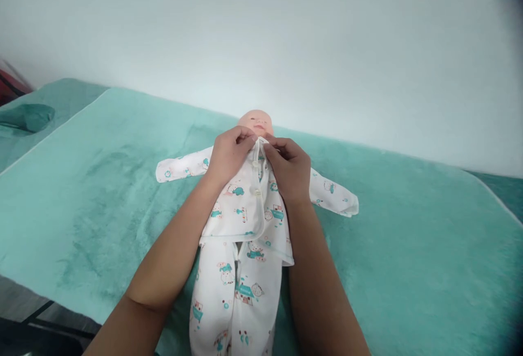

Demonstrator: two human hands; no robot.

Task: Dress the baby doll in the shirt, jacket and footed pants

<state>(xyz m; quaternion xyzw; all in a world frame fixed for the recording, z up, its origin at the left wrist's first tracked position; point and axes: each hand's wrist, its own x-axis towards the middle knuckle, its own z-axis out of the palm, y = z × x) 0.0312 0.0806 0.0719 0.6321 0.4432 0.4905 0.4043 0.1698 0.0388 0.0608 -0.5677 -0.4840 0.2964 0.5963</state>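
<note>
Under doll (pixel 256 120), green cloth (pixel 408 258) by wall (pixel 294 40)

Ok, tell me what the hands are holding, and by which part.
The white printed top, by its neckline: the left hand and the right hand each pinch it there.

Soft, diffuse light, brightest mid-wall (pixel 229 50); shadows faint; upper-right corner darkly vignetted, right edge apparently blurred.
</note>
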